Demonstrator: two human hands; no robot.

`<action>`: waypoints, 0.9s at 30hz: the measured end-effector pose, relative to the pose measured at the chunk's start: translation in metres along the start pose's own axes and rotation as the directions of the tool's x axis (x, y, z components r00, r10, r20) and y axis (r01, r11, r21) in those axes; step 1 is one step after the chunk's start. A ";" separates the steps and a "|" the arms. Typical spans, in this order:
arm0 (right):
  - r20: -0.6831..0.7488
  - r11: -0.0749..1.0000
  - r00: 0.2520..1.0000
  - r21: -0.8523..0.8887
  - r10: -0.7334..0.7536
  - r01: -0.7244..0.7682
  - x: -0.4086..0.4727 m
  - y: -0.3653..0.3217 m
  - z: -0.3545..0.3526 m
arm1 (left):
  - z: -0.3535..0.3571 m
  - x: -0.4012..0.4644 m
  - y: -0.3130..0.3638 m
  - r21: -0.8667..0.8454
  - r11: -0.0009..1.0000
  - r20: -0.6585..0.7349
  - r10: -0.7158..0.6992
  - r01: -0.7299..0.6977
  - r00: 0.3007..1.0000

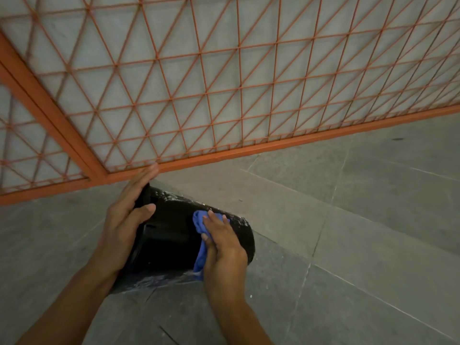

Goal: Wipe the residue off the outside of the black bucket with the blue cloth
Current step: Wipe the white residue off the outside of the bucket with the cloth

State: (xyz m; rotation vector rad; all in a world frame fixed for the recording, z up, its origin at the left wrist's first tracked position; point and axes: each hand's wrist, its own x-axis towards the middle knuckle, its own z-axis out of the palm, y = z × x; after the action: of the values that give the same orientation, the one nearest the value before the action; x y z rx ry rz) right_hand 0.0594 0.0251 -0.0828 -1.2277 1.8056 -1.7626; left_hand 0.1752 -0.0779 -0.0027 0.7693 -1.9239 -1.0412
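**Head view: bucket on its side, cloth pressed to its wall**

Head camera looks down at a black bucket (171, 235) lying on its side on a grey tiled floor (361, 207), its mouth turned toward the left hand and its base toward the right of the frame. White, flaky residue (189, 200) streaks the upper edge of the bucket's outer wall and shows again near the base end and along the lower edge close to the floor.

The left hand (127, 215) steadies the bucket at the rim end. Its fingers are straight and laid flat over the mouth edge, pointing up toward the fence, while the thumb rests across the outer wall. That hand is not curled round anything; it presses against the bucket with an extended palm.

The right hand (221, 247) holds a blue cloth (200, 235) against the bucket's outer wall, nearer the base end. Its fingers are bent over the bunched cloth and bear down on it, so the cloth is trapped between hand and bucket. Part of the cloth bulges out above the fingertips and a strip hangs down beside the thumb toward the floor.

Behind the bucket stands an orange metal fence (224, 83) with a triangular wire grid; its bottom rail runs just beyond the left fingertips. A few pale specks lie on the tiles near the right forearm.
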 end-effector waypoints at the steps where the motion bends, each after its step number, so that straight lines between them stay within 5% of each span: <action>1: -0.036 0.999 0.998 -0.002 0.052 -0.052 0.007 0.004 0.000 | -0.002 0.000 -0.001 -0.008 1.000 -0.016 -0.013 0.013 1.000; 3: -0.071 0.986 0.989 -0.099 0.130 -0.136 0.011 0.014 -0.006 | -0.001 0.000 -0.001 -0.018 1.000 -0.008 -0.016 0.016 1.000; 5: -0.151 0.964 0.987 -0.253 0.050 -0.088 0.001 0.008 -0.005 | 0.001 0.000 -0.001 -0.024 1.000 0.026 0.008 -0.007 1.000; 8: -0.118 0.983 0.990 -0.176 -0.073 0.051 -0.007 0.001 0.012 | 0.000 -0.001 -0.004 -0.030 0.999 0.028 0.010 -0.009 1.000; 14: -0.256 0.963 0.960 -0.265 -0.115 0.044 -0.002 -0.002 0.016 | 0.001 0.001 -0.001 -0.020 1.000 0.044 0.010 -0.009 0.999; 16: -0.213 0.968 0.967 -0.235 -0.139 0.087 0.002 -0.001 0.013 | 0.000 0.001 -0.002 -0.023 1.000 0.034 0.018 -0.017 0.999; 20: -0.195 0.973 0.978 -0.200 0.075 -0.115 0.014 0.010 0.004 | -0.001 0.000 -0.002 -0.007 1.000 0.011 0.004 -0.004 1.000; 25: -0.112 0.982 0.988 -0.168 -0.103 0.083 -0.012 -0.002 0.008 | -0.002 0.001 -0.003 -0.025 1.000 0.019 -0.002 0.002 1.000; 27: -0.062 0.989 0.996 -0.133 0.061 -0.069 0.003 0.004 0.000 | -0.003 -0.001 -0.006 -0.024 1.000 -0.015 -0.021 0.020 1.000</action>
State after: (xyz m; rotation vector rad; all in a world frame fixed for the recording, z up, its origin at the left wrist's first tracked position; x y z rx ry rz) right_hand 0.0563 0.0219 -0.0855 -1.1640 2.0034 -1.6807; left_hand 0.1796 -0.0811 -0.0070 0.7832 -1.8913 -1.0657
